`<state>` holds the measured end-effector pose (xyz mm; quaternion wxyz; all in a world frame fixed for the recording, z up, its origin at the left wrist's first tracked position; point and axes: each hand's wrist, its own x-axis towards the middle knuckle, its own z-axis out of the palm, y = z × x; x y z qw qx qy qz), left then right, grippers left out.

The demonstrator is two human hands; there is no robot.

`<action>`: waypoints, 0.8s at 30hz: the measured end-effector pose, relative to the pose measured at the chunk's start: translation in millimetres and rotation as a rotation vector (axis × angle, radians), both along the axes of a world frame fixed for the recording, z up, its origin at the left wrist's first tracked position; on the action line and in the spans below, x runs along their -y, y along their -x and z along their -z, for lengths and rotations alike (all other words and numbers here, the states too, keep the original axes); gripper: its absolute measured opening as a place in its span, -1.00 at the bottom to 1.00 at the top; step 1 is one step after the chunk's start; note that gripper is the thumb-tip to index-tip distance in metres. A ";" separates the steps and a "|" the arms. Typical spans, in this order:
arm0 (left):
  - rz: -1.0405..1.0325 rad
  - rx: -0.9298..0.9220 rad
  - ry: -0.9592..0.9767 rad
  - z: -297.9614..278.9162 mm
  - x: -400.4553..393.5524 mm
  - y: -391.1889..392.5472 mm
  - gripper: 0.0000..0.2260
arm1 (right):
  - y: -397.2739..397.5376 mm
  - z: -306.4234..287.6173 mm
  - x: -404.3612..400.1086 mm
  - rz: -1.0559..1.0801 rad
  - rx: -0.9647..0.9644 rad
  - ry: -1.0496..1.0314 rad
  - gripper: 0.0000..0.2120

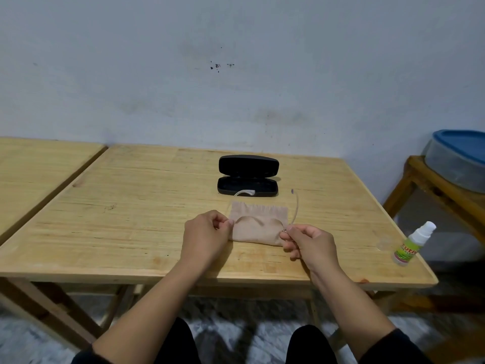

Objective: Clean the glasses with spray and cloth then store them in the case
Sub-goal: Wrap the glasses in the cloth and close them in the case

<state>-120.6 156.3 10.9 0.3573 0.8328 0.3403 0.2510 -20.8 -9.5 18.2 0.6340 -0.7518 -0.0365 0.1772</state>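
Pale grainy wood table; matt black case; soft beige cloth; glossy plastic spray bottle.

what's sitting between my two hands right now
In the head view, the beige cloth lies on the table between the left hand and right hand, with the glasses on it.

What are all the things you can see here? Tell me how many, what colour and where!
table: two, light wood, side by side by the wall
glasses case: one, black, open, far middle of the table
cloth: one, beige, between the hands
glasses: one pair, thin pale frame, lying over the cloth
spray bottle: one, white and green, table's right edge
tub: one, grey with blue lid, on a stand far right
left hand: holding the glasses' left end
right hand: holding their right end
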 end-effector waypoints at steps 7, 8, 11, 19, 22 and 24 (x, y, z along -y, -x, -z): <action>-0.037 -0.040 0.003 1.0 -7.6 -7.2 -0.82 | -4.3 3.1 1.2 0.022 -0.035 -0.065 -0.90; -0.021 -0.055 -0.006 1.6 -11.3 -6.1 -0.86 | -6.5 2.7 4.0 0.031 -0.009 -0.047 -0.91; 0.023 -0.095 -0.068 -0.6 -25.1 -4.5 -0.92 | -21.9 1.9 12.2 0.079 0.067 0.025 -0.94; 0.165 -0.129 -0.051 -9.3 -52.8 -46.3 -0.85 | -76.1 -0.3 -6.3 -0.152 0.283 0.317 -0.85; 0.239 -0.192 -0.068 -10.1 -55.1 -58.9 -0.81 | -86.0 -4.8 -19.6 -0.254 0.329 0.410 -0.82; 0.279 -0.215 -0.080 -9.4 -56.3 -63.4 -0.80 | -90.1 -5.0 -26.0 -0.305 0.382 0.467 -0.82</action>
